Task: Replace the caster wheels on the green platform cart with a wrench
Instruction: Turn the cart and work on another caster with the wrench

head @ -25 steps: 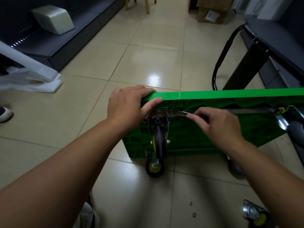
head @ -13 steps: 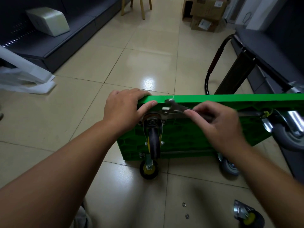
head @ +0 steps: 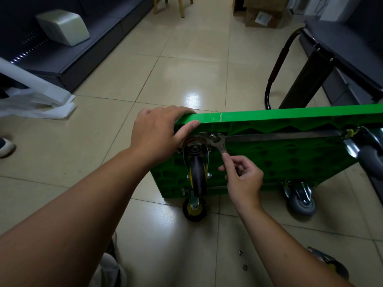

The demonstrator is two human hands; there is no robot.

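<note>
Cart (head: 290,150) on edge; left hand (head: 157,133) grips its corner, right hand (head: 242,179) pinches wrench (head: 219,145) set on caster (head: 196,175) bolt.

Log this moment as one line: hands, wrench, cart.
left hand: grips green cart top edge | right hand: pinches wrench handle | wrench head: on bolt by black caster | floor: two small metal rings

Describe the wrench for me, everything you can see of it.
The wrench is a slim, silvery tool that looks like steel. Its open-ended head sits on a bolt at the corner of the caster's mounting plate, against the underside of the green cart, which is tipped on its side. The handle slants down to the right, where the right hand pinches it; fingers hide its end.
</note>
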